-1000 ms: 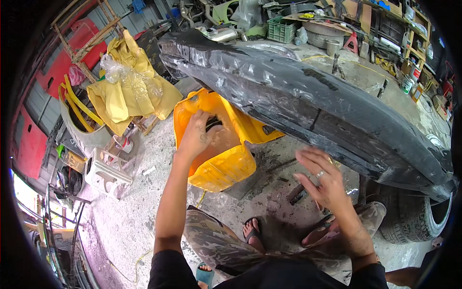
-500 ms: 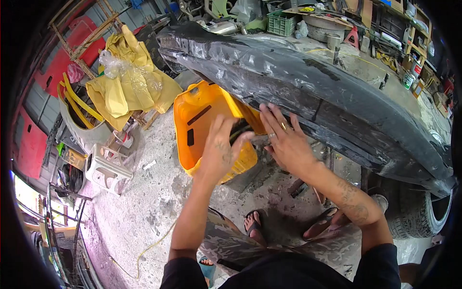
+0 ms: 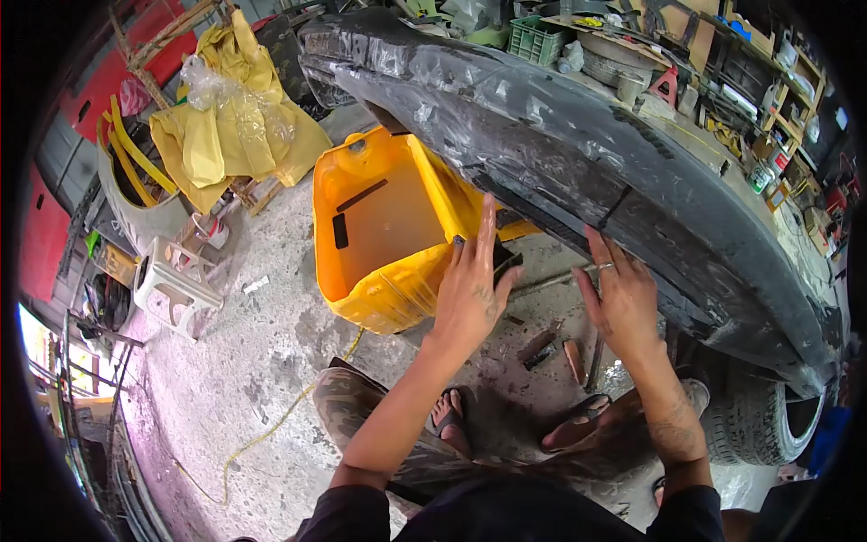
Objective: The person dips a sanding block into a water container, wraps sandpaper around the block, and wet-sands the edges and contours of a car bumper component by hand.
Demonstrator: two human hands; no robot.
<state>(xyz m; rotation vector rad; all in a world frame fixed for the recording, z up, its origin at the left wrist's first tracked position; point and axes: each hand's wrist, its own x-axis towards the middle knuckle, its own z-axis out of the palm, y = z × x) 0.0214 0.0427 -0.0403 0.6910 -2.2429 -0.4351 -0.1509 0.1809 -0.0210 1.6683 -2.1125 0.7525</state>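
A long black car bumper (image 3: 533, 135), scuffed with grey patches, stretches diagonally across the view. My left hand (image 3: 470, 294) is at its lower edge, fingers stretched out and a dark patch on one fingertip. Something dark shows beside the left thumb; I cannot make out what it is. Farther right, my right hand (image 3: 623, 303) has its fingers extended at the same edge, a ring on one of them. Whether either hand presses on the bumper is unclear. A yellow plastic bin (image 3: 379, 312) stands under the bumper, left of my left hand.
A tyre (image 3: 745, 425) lies under the bumper's right end. A white stool (image 3: 176, 285) and yellow sheeting (image 3: 235, 135) are on the left. Loose pieces (image 3: 542, 348) and a yellow cord (image 3: 289, 411) lie on the floor. A green crate (image 3: 535, 41) stands behind.
Both hands have moved right along the bumper's edge, and the right hand has turned more upright. The left hand no longer covers the bin's opening. The view has shifted slightly.
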